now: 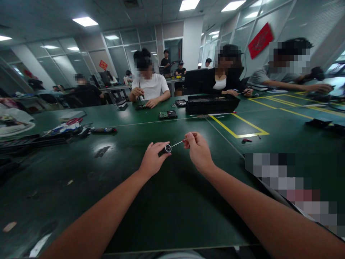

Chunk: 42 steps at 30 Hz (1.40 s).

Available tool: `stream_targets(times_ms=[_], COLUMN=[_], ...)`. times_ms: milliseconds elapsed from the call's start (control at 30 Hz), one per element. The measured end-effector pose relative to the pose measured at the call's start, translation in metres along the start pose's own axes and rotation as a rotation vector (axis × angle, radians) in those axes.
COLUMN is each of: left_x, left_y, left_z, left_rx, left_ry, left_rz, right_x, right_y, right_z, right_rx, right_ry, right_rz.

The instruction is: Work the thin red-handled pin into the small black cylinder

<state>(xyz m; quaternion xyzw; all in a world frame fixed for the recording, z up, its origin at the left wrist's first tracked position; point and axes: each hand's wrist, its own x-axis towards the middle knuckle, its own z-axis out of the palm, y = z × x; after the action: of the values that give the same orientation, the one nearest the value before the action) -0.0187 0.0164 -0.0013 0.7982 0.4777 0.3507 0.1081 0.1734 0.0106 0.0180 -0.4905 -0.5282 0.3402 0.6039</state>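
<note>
A wide green bench point(172, 212) fills the lower part of the room, its surface scuffed and glossy under the ceiling lights. Clock directions run from between the person's hands, with twelve straight ahead.

Nearest, at eight o'clock, a pale scrap point(10, 226) lies by the bench's left side. In the middle, the left hand point(153, 158) pinches a short dark cylinder point(168, 148) between thumb and fingers, its light-rimmed round end turned toward the viewer. At about two o'clock from that piece, the right hand point(198, 151) holds a thin screwdriver point(177, 144), fingers closed around its reddish handle. The shaft slants down to the cylinder's rimmed end; the tip is too small for me to say exactly what it touches.

At nine o'clock a dark patch point(102, 151) marks the bench. Farther out, at ten, a dark tool point(104, 131) with a red end lies beside a heap of tools point(66, 127). At two, a small red item point(246, 140) sits just outside a yellow tape outline point(250, 136).

Beyond, at twelve, lies a green circuit board point(168, 114), with a long black casing point(211, 105) at one. Across the bench, a co-worker in a white shirt point(155, 85) bends over small parts at eleven, and another in a black jacket point(206, 81) sits at one. Glass partitions point(63, 66) stand behind.
</note>
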Motion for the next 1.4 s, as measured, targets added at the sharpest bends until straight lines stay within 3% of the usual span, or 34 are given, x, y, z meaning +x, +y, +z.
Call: stream_targets(times_ms=[333, 900, 1100, 1300, 1400], left_x=[-0.001, -0.003, -0.003, -0.002, -0.002], left_y=[0.0, -0.001, -0.002, -0.003, -0.002], left_z=[-0.001, -0.001, -0.001, 0.0, 0.0], left_rx=[0.01, -0.036, -0.031, -0.053, -0.054], left_ry=[-0.025, -0.039, -0.04, -0.029, -0.053], left_rz=[-0.036, -0.012, -0.029, -0.024, -0.024], right_x=[-0.003, 0.0, -0.002, -0.008, -0.01], right_y=[-0.009, 0.0, -0.008, -0.014, -0.014], right_z=[-0.004, -0.006, -0.008, -0.006, -0.005], right_rx=[-0.045, -0.039, -0.127, -0.057, -0.169], right_ry=[-0.036, 0.011, -0.063, -0.183, -0.121], right_rz=[-0.031, -0.005, -0.03, -0.095, -0.097])
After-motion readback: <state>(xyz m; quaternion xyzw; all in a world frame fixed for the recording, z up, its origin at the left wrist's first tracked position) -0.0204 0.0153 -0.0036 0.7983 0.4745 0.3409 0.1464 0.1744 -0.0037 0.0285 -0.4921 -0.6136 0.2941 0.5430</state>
